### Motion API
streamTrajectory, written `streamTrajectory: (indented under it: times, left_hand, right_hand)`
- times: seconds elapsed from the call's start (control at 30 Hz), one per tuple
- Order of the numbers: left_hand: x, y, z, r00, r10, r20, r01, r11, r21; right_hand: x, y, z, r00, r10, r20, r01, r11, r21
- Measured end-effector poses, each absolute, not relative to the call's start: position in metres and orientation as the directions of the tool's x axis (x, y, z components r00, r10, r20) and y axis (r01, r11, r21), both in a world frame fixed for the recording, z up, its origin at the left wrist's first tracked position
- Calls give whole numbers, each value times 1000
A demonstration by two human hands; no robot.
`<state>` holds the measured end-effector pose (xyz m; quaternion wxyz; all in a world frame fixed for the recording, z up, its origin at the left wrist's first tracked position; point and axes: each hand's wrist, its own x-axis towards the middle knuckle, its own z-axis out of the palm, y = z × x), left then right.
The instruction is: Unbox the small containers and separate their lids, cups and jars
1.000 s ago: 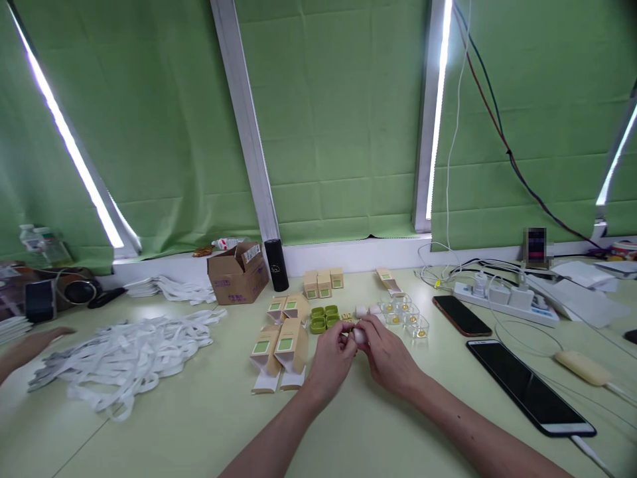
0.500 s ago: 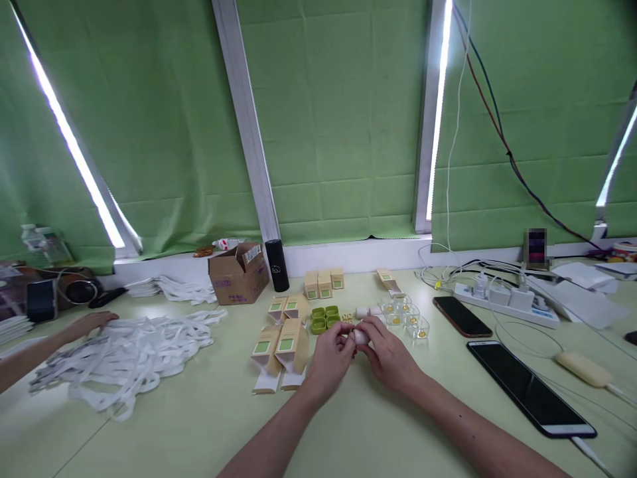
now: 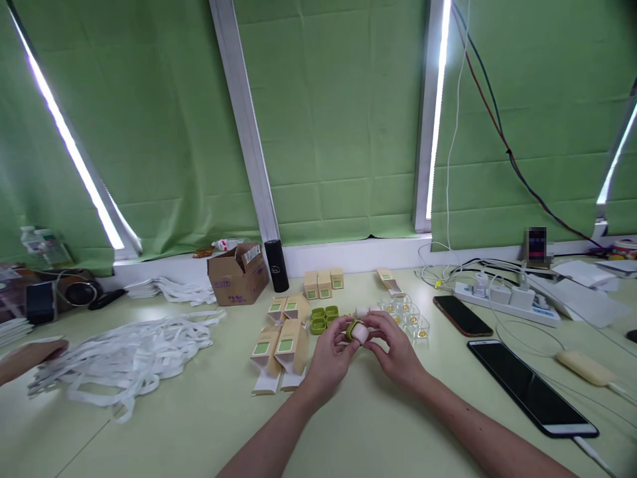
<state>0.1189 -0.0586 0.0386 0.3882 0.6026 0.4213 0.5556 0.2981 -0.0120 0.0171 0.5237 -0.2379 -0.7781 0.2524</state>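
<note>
Between my hands is a small pale pinkish-white block with an olive-green rim or cap (image 3: 360, 332); its exact kind I cannot tell. My left hand (image 3: 332, 352) pinches it from the left, fingers curled behind it. From the right, the fingertips of my right hand (image 3: 397, 348) close on its other side. Just beyond my left hand stand several small olive-green square cups (image 3: 318, 325). Clear little containers with yellow centres (image 3: 412, 317) lie past my right hand. Beside my left wrist are open kraft boxes with green windows (image 3: 292, 348).
Another person's hand (image 3: 50, 350) rests at a heap of white straps (image 3: 144, 355) on the left. A cardboard box (image 3: 237, 275) and a black cylinder (image 3: 277, 265) stand at the back. Two phones (image 3: 530, 388) and a power strip (image 3: 507, 302) with cables occupy the right.
The block between my fingers has turned, so its green rim now shows. My fingers have opened slightly around it. The other person's hand has drawn back to the left.
</note>
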Motion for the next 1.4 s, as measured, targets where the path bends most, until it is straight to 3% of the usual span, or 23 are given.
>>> streamTrajectory:
  times: [0.07, 0.2, 0.43, 0.57, 0.8, 1.07, 1.4]
  left_hand:
    - [119, -60, 39, 45, 935, 352, 79, -355, 932]
    - [120, -63, 38, 48, 929, 368, 140, -371, 918]
    - [118, -61, 36, 75, 903, 424, 346, -422, 838]
    - [117, -61, 35, 106, 889, 445, 442, -443, 780]
    - [123, -63, 43, 131, 891, 434, 444, -444, 779]
    - [121, -63, 45, 116, 914, 388, 426, -399, 812]
    - [114, -68, 43, 67, 928, 367, 490, -351, 798]
  right_hand:
    - [299, -14, 20, -373, 607, 701, 135, 784, -606]
    - [302, -19, 25, -469, 496, 731, 269, 868, -417]
    - [302, -21, 26, -509, 399, 763, 426, 887, -179]
    - [302, -20, 25, -558, 385, 735, 416, 896, -154]
    - [297, -18, 21, -597, 396, 698, 453, 884, -114]
    - [294, -18, 15, -566, 478, 671, 452, 861, -232]
    - [301, -16, 21, -438, 636, 635, 180, 754, -632]
